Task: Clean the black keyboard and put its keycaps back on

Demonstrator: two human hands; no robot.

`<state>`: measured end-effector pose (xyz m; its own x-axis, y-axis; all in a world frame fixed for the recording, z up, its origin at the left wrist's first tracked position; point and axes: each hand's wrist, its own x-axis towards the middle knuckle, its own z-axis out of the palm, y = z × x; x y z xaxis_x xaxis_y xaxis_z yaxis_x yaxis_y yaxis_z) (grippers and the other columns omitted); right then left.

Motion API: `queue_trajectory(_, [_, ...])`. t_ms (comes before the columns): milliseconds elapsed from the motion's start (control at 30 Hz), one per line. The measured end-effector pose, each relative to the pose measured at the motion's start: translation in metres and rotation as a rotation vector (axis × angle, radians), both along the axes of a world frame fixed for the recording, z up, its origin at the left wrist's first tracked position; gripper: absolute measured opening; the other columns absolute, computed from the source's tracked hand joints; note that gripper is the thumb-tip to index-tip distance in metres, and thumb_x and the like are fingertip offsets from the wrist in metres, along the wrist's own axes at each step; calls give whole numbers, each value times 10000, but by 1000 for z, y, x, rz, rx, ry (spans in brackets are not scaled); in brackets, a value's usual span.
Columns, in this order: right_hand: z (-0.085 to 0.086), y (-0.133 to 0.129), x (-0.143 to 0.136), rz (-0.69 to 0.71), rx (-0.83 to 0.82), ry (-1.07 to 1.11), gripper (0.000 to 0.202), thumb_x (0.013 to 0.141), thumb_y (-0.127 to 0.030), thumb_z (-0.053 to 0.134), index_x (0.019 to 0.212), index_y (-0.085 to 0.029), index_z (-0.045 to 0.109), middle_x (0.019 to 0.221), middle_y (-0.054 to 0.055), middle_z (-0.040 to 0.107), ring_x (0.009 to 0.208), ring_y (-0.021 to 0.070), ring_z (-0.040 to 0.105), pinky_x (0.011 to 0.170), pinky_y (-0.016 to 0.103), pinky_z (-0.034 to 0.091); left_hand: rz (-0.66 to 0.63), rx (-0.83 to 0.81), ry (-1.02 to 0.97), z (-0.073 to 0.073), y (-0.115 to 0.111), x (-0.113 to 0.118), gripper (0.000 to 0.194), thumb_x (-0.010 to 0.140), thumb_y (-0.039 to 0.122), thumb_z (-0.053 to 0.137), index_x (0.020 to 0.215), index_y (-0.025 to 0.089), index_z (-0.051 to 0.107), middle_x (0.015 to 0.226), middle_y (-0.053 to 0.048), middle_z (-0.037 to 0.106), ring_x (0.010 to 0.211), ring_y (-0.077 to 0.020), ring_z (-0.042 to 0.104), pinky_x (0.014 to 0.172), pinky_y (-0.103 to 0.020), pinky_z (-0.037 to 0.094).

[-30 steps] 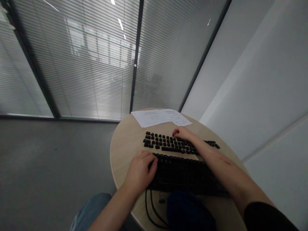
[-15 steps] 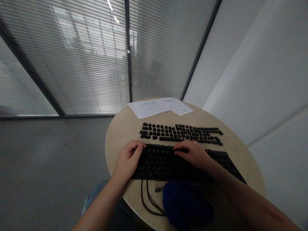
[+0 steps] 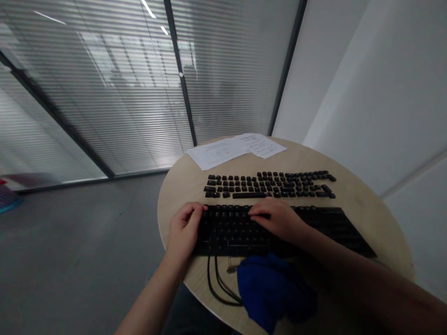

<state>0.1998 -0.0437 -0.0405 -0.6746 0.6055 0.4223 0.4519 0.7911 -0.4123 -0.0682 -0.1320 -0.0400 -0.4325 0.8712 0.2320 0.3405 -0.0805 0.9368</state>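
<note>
A black keyboard (image 3: 223,232) lies on the round table, with bare switches over much of it and keycaps (image 3: 226,211) along its upper left rows. My left hand (image 3: 185,225) is closed on the keyboard's upper left corner, thumb on top. Over the upper rows, my right hand (image 3: 274,216) pinches thumb and fingertips at a keycap by the end of the fitted ones; the fingers largely hide it. Behind the keyboard, loose black keycaps (image 3: 240,183) stand in several rows, including a long space bar (image 3: 248,195).
A blue cloth (image 3: 272,291) lies at the table's front edge, beside a looped black cable (image 3: 216,293) and a small metal wire tool (image 3: 231,269). Printed papers (image 3: 223,152) rest at the back of the wooden table (image 3: 174,186). Blinds and a white wall stand behind.
The camera view has turned slightly, shifting the table a little right and up. Both hands keep nearly the same places on the keyboard; the right fingertips sit marginally further left along the row.
</note>
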Motion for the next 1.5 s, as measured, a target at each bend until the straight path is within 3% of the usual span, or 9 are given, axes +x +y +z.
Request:
queue_trajectory(200, [1,-1,-2,-33,-5,-50,115,895,-214,721,952,-252,813,982,42,814,937,236,726,880,394,547,7,2,5,0,-1,0,318,886,510,594,812,223,710,858,-34,724,855,-238,642,764,-326,496])
queue_trajectory(433, [7,-5,-1,-29,160,-120,121,915,-233,710,943,-234,827,998,99,723,937,249,628,838,410,508,8,-5,-14,-1,0,0,315,878,515,600,816,229,713,862,-38,727,868,-245,643,768,-332,499])
queue_trajectory(733, [21,-8,5,-3,73,-273,168,951,-317,681,964,-243,831,853,65,678,816,205,596,719,333,440,-2,-8,-24,0,0,-1,344,880,542,592,832,225,714,865,-42,722,857,-243,644,736,-326,495])
queue_trajectory(1000, [16,-10,6,-26,138,-134,196,966,-276,632,1045,-227,804,909,82,654,851,212,608,755,346,483,12,4,-44,0,2,0,325,882,518,582,822,228,718,834,-38,721,837,-241,644,731,-329,499])
queue_trajectory(1233, [17,-9,3,-31,140,-197,177,963,-263,630,965,-226,803,895,78,654,856,216,610,756,345,487,22,33,-27,2,2,0,315,890,495,572,821,229,727,838,-33,725,834,-230,646,767,-324,499])
queue_trajectory(1500, [31,-12,6,3,107,-322,222,984,-283,601,1076,-228,795,957,80,672,903,220,632,799,347,505,-10,45,-34,-2,3,-3,301,885,476,564,821,228,723,761,-26,699,774,-228,637,697,-317,495])
